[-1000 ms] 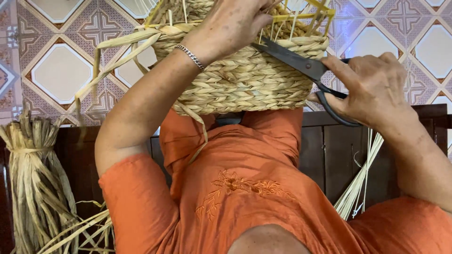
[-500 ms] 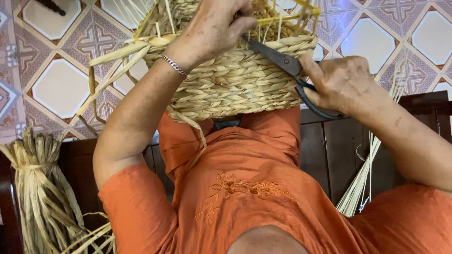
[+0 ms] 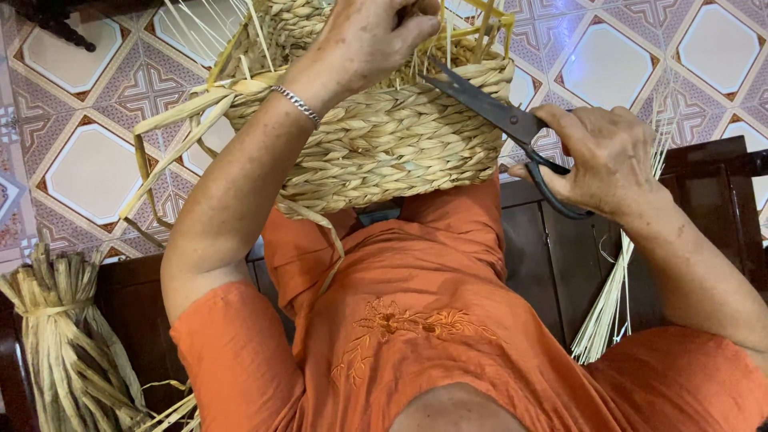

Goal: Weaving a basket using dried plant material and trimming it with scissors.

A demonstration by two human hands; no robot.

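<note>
A woven straw basket (image 3: 384,136) rests on my lap, with loose stiff strands sticking up from its rim. My left hand (image 3: 368,36) grips the rim at the top, a silver bracelet on its wrist. My right hand (image 3: 604,160) holds dark metal scissors (image 3: 500,120) by the handles. The blades are slightly parted and point left at the strands on the basket's rim, close to my left fingers.
A tied bundle of dried straw (image 3: 60,344) stands at the lower left. Thin pale reeds (image 3: 612,296) lean by my right forearm. A dark wooden seat (image 3: 552,264) is under me, above a patterned tiled floor (image 3: 88,168).
The view has shifted, so the basket and both hands sit lower in the frame. The scissors stay at the rim and my left hand keeps its grip.
</note>
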